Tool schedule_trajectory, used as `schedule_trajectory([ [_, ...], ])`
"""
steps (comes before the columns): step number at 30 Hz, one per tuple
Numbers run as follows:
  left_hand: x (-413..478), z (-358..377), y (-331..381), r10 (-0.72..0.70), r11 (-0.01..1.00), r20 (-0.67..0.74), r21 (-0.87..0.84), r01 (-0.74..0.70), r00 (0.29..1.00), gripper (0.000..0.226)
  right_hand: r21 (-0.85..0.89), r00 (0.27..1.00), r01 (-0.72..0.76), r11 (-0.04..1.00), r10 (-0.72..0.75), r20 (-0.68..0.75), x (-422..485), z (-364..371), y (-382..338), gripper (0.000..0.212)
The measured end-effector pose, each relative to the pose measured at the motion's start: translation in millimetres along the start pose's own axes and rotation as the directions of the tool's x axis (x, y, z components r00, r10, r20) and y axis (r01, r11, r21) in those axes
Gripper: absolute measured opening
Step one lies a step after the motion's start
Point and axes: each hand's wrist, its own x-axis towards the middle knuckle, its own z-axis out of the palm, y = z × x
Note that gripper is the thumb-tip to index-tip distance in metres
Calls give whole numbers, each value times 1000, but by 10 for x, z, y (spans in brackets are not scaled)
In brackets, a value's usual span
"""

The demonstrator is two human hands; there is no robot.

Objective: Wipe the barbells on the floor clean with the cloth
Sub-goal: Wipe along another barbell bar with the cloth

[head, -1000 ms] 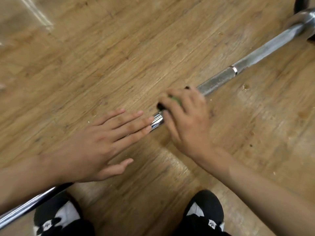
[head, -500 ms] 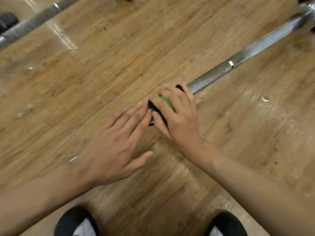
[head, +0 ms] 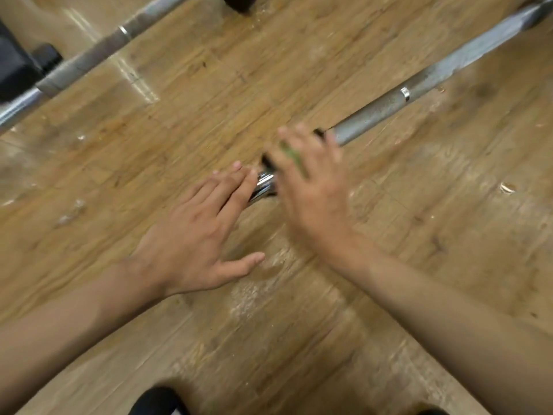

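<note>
So, one barbell [head: 389, 112] is laid diagonally on the wooden floor [head: 419, 235], running from the upper right down toward the lower left. The left hand [head: 203, 232] is spread flat on top of it, fingers straight and close together, thumb stuck out sideways, nothing gripped. Only a short shiny chrome stretch of bar is seen just past its fingertips [head: 253, 173]. Right next to that, the cloth [head: 291, 154], green with black edges, is draped on the bar and mostly covered by the right hand [head: 314, 193]. That hand is badly smeared by motion blur, so whether the cloth is gripped or just pressed under spread fingers can't be told. A second barbell [head: 89, 55] is seen well apart at the upper left, lying roughly parallel to the first. The toe of a dark shoe [head: 158, 399] is caught at the bottom edge.
</note>
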Motion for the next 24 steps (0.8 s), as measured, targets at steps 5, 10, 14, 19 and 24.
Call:
schedule_trajectory([
  [5,76,-9,-204,-20,999,-17,27,20,1000,107,-122,917,398,909,-394,59,244,76,567,45],
  [10,160,-56,-429,-1,999,-12,-38,1,1000,110,-88,991,-102,991,93,-91,455,167,717,42],
  [14,232,-55,-583,3,997,-43,-74,-6,999,111,12,997,-55,998,55,-60,327,491,-99,39],
  [19,278,-84,-782,33,997,-35,-73,-36,999,111,-147,931,355,923,-364,-37,533,575,490,41],
  [24,324,-94,-926,40,993,-17,-114,-41,999,112,-36,952,-231,972,218,-214,779,590,861,41],
])
